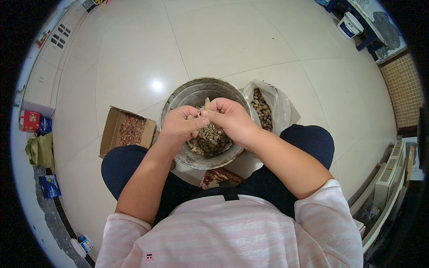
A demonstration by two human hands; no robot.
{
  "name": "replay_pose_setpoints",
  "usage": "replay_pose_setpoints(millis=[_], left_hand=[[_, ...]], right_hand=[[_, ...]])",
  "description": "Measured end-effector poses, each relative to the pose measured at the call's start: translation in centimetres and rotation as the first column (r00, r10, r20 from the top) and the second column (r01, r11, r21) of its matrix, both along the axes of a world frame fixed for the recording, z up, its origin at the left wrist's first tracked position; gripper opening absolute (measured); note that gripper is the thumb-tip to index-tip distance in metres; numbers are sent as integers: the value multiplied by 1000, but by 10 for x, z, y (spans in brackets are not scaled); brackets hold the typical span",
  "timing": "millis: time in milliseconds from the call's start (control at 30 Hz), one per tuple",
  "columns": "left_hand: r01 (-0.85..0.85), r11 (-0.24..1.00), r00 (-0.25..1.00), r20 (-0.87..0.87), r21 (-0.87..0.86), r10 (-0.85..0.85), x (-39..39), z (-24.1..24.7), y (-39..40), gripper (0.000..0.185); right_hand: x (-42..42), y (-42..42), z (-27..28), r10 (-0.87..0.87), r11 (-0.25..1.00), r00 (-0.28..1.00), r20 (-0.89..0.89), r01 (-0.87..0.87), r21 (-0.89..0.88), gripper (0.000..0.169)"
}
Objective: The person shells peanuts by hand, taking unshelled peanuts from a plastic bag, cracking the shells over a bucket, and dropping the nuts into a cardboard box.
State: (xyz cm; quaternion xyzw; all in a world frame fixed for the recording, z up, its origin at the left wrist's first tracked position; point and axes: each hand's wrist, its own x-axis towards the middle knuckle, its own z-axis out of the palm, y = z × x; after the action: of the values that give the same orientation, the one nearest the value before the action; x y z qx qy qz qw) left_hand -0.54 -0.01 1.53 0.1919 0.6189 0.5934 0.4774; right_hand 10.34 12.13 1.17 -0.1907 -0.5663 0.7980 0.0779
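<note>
Both hands meet over a wide metal basin [202,164] that stands between the knees. Peanut shells [211,142] lie heaped inside it. My right hand [233,120] pinches a pale piece of peanut shell [207,103] between thumb and fingers, its end pointing up. Close against it, my left hand [182,125] is curled with thumb and fingertips together, and what looks like an unshelled peanut [191,117] shows in its grip. The fingers partly hide what lies between the two thumbs.
To the left, an open cardboard box [109,130] holds reddish peanut kernels [131,130]. A clear plastic bag [283,104] of unshelled peanuts [262,109] leans by the basin's right side. A white bucket [350,25] stands far right, and cabinets [43,75] line the left wall.
</note>
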Motion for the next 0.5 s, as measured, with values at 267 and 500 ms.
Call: replay_pose_setpoints(millis=[267, 500], left_hand=[[-88, 995, 996, 25, 42, 87, 9, 8, 6, 17], [-76, 987, 785, -602, 145, 149, 8, 1, 8, 18]], right_hand=[[-1, 4, -2, -34, 935, 998, -54, 12, -355, 16], [-1, 10, -4, 1, 882, 1000, -11, -6, -471, 20]])
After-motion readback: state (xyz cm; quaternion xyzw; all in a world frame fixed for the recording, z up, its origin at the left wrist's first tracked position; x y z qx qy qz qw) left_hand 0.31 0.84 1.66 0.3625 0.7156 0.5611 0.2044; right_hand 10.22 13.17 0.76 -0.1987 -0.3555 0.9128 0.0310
